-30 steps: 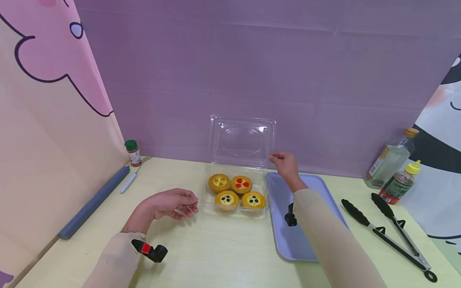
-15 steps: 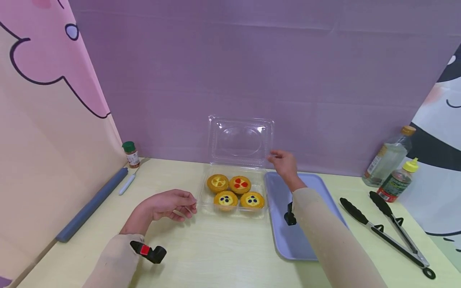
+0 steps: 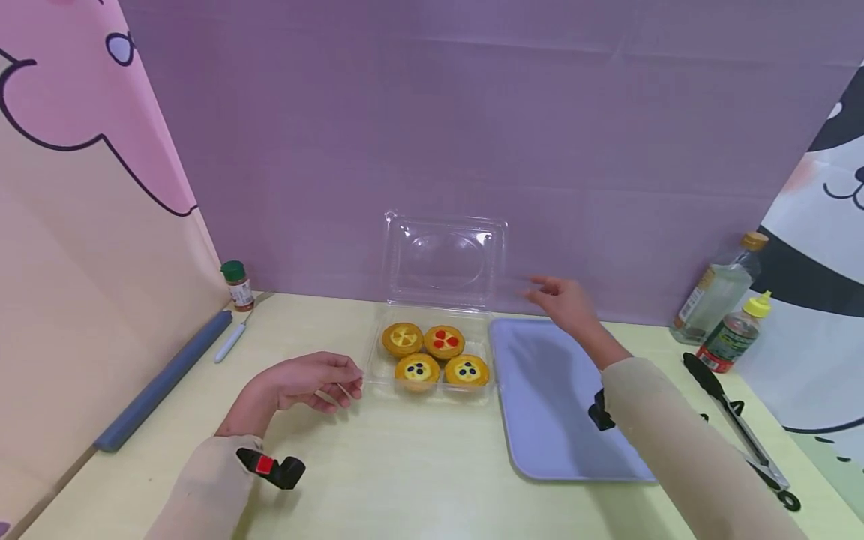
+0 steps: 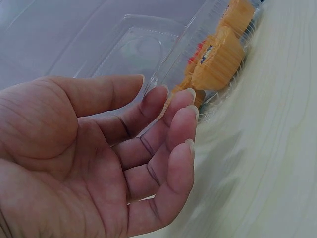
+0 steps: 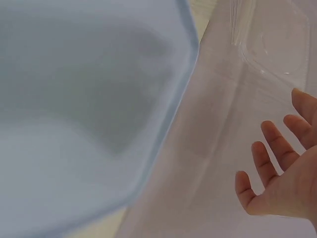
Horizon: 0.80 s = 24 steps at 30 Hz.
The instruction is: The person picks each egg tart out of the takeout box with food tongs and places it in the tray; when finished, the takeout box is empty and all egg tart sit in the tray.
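A clear plastic clamshell box (image 3: 479,324) sits at the back of the table, its lid (image 3: 445,259) standing up behind it. Several egg tarts lie in the box, among them one with red topping (image 3: 443,342) and one with dark dots (image 3: 467,370). My left hand (image 3: 310,381) hovers by the box's left side, fingers loosely bent with nothing in them, as the left wrist view shows. Whether a fingertip touches the box I cannot tell. To the right of the lid, my right hand (image 3: 567,304) is above the tray's far edge, fingers spread and holding nothing.
A lavender tray (image 3: 540,420) lies right of the box. Beyond it are black-tipped tongs (image 3: 704,373), partly behind the right sleeve, a glass bottle (image 3: 718,292) and a yellow-capped bottle (image 3: 732,341). Leftward are a green-lidded jar (image 3: 239,291), a light-handled tool (image 3: 231,343) and a blue roll (image 3: 165,382).
My right hand has moved away from the lid's edge to the right, and the lid stays standing. My left hand keeps its place by the box. The head view has shifted slightly.
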Each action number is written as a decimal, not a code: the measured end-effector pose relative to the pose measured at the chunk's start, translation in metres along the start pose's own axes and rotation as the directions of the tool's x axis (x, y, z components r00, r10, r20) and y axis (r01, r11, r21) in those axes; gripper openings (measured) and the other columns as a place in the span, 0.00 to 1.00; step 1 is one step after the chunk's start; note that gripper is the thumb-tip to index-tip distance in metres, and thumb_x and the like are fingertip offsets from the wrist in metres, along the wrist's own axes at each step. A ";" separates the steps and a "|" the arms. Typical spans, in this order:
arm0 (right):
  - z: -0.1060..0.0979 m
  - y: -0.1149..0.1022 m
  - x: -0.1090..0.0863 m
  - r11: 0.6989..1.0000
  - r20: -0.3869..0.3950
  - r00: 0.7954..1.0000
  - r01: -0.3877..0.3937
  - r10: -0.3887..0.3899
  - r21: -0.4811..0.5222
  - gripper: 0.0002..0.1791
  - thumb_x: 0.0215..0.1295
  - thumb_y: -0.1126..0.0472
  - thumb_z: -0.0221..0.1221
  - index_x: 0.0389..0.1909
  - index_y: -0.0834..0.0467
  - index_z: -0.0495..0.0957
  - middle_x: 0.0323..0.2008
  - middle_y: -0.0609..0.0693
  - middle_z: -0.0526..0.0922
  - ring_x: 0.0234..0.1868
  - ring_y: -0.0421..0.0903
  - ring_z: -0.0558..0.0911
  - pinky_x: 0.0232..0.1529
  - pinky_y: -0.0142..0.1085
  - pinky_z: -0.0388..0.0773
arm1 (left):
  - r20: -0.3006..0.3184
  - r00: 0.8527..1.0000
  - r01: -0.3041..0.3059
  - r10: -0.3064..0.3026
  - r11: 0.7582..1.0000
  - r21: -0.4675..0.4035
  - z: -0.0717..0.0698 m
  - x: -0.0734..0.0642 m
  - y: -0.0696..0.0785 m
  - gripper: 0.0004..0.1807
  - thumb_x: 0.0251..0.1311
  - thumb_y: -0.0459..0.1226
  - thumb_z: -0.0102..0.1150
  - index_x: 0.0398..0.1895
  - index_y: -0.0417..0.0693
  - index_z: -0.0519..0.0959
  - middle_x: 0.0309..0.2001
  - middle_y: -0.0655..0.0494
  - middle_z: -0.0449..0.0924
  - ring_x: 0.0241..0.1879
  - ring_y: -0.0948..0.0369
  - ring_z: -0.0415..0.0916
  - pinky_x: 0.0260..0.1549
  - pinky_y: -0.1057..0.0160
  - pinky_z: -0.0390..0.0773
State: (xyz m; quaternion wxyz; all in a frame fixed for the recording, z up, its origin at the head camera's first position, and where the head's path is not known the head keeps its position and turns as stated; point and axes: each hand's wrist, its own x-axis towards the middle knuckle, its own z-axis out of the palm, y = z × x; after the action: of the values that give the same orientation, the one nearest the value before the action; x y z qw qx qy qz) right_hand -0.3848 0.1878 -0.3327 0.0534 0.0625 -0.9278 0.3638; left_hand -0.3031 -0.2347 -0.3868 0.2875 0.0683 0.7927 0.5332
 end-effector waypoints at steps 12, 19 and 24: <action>-0.057 0.038 -0.112 0.929 -0.093 0.949 0.271 -0.302 -0.253 0.22 0.67 0.50 0.64 0.57 0.56 0.83 0.53 0.57 0.85 0.57 0.59 0.78 0.51 0.55 0.75 | -0.006 1.000 -0.004 0.005 1.000 0.028 0.001 0.001 0.004 0.19 0.73 0.47 0.52 0.50 0.38 0.76 0.42 0.51 0.82 0.39 0.57 0.80 0.39 0.59 0.81; -0.075 0.094 -0.171 0.919 -0.165 0.952 0.189 -0.258 -0.345 0.21 0.62 0.51 0.69 0.54 0.52 0.84 0.48 0.53 0.87 0.49 0.41 0.78 0.38 0.37 0.74 | 0.002 1.000 -0.010 0.010 0.999 0.033 0.003 0.003 0.001 0.19 0.73 0.46 0.53 0.51 0.38 0.75 0.43 0.51 0.82 0.40 0.56 0.81 0.40 0.58 0.82; -0.099 0.130 -0.188 0.921 -0.108 0.990 0.044 -0.092 -0.387 0.30 0.64 0.45 0.65 0.60 0.61 0.79 0.54 0.68 0.82 0.53 0.50 0.82 0.43 0.45 0.78 | 0.006 1.000 -0.023 0.023 0.999 0.023 0.002 0.000 0.000 0.20 0.73 0.46 0.53 0.52 0.37 0.74 0.43 0.50 0.82 0.40 0.56 0.81 0.40 0.59 0.82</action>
State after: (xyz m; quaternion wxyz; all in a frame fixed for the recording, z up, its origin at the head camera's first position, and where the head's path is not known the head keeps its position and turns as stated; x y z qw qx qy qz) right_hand -0.2144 0.3642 -0.3747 0.1349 0.0603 -0.9732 0.1764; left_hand -0.3019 -0.2335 -0.3875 0.2827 0.0821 0.7972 0.5271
